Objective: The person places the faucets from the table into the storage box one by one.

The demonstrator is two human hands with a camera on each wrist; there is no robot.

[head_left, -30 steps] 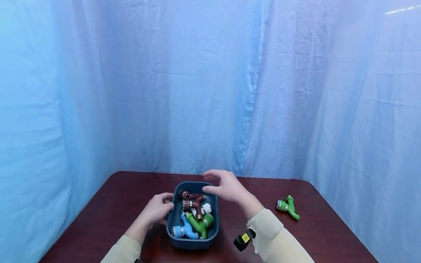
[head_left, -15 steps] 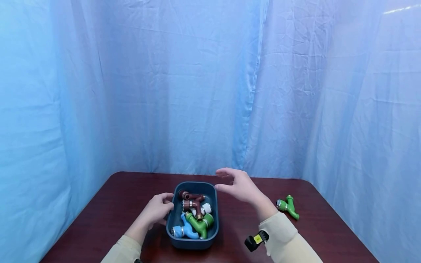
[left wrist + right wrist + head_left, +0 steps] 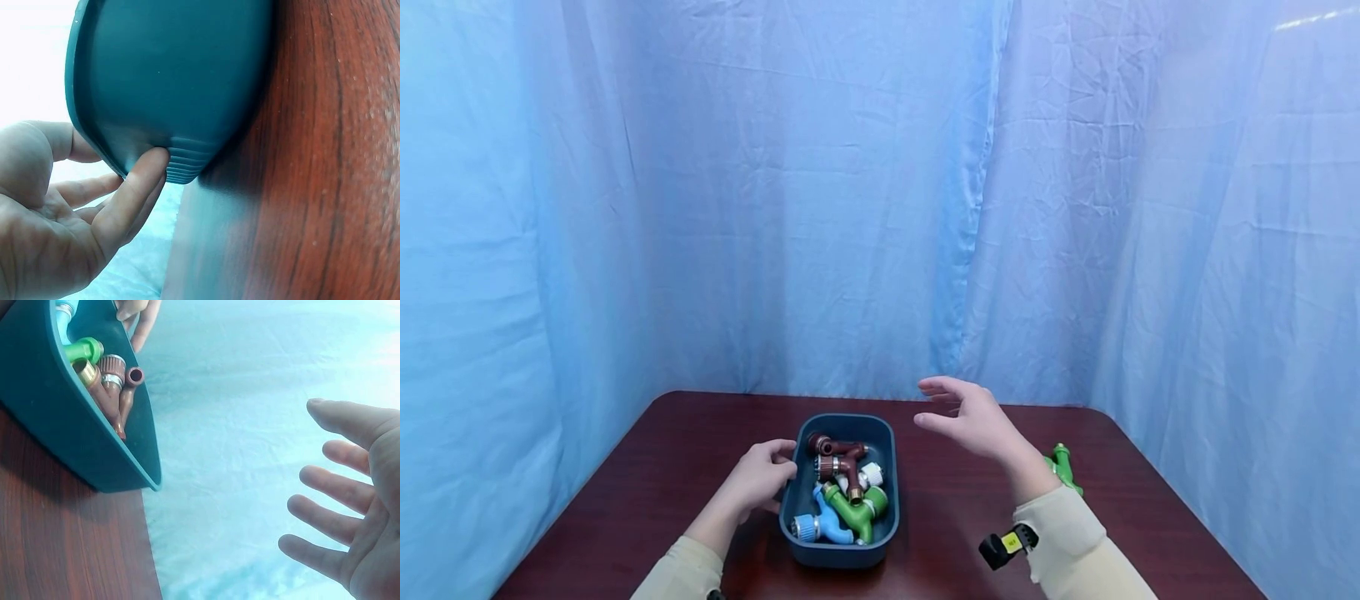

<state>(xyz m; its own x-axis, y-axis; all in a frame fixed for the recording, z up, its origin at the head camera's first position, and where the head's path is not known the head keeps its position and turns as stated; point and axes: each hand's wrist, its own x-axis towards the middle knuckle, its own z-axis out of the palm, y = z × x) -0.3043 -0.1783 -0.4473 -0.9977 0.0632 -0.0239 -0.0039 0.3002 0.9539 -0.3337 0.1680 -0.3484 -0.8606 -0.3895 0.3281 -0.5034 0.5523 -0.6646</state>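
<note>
A dark teal plastic bin [image 3: 838, 557] stands on the table with several taps in it. Its left wall is in the grip of my left hand [image 3: 760, 477], and in the left wrist view fingers [image 3: 140, 181] lie against the ribbed outer wall. Inside are two brown taps [image 3: 842, 468], a white tap [image 3: 872, 475], a green tap [image 3: 856, 518] and a light blue tap [image 3: 823, 527]. My right hand [image 3: 973, 421] hovers in the air right of the bin, fingers spread, holding nothing. Another green tap [image 3: 1062, 462] lies on the table at the right, partly hidden behind my right forearm.
The dark red-brown table [image 3: 662, 500] has rounded far corners. Light blue curtains [image 3: 850, 208] hang behind it and at both sides. A black strap with a yellow label [image 3: 1009, 543] hangs at my right wrist.
My right hand has moved right, from over the bin's far right rim out to open air beside it. Its forearm now covers part of the lone green tap. The left hand and bin stay still.
</note>
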